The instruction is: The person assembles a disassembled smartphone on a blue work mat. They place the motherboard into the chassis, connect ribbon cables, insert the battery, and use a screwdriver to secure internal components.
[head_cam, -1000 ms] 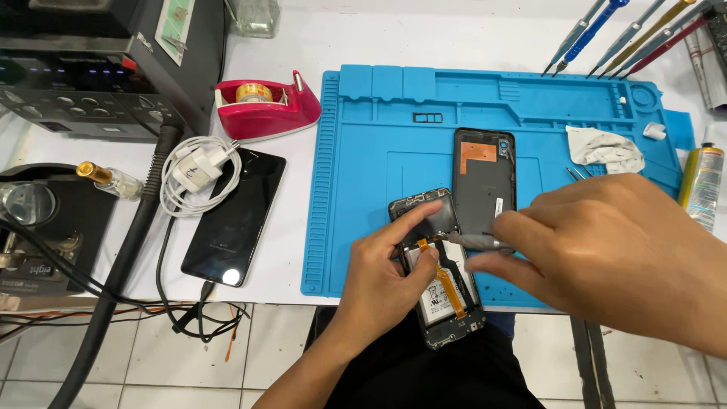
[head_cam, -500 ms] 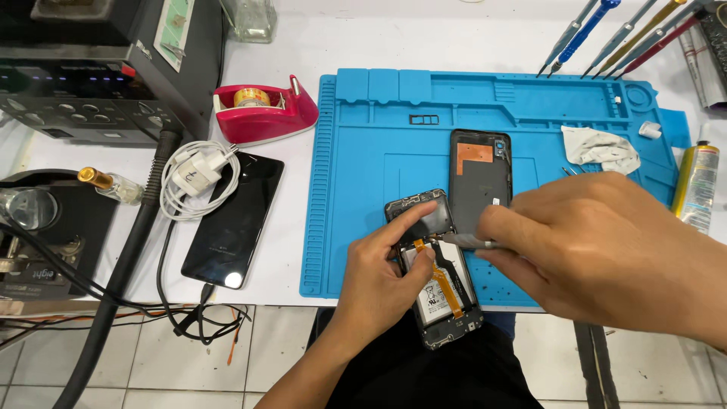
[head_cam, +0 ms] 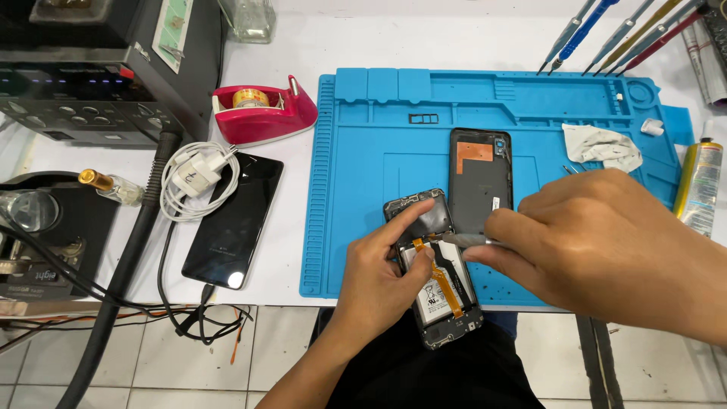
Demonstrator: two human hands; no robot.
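- Head view: opened phone [head_cam: 439, 276] lying on the blue work mat [head_cam: 363, 189] at the near edge of the desk [head_cam: 363, 45], back cover off, battery and orange flex cable [head_cam: 443, 284] exposed.
- Left hand [head_cam: 382, 276] pressed on the phone's left side, forefinger stretched over the top end, pinning it flat; fingers spread, not closed round anything.
- Right hand [head_cam: 606, 242] closed on thin metal tweezers [head_cam: 466, 239], tips touching just above the battery.
- Removed back cover [head_cam: 479, 178] lying just beside the phone, further up the mat.
- Off the mat to the left: second dark phone [head_cam: 235, 220], white charger with coiled cable [head_cam: 195, 178], red tape dispenser [head_cam: 265, 113].
- Handling, judged: light, stiff frame, yet fragile inside; flex cable soft and easily torn. Best held by the side rails, never by cable or battery.
- Against the earlier frames: same pinning hold and same tweezer grip; right hand shifted only slightly.
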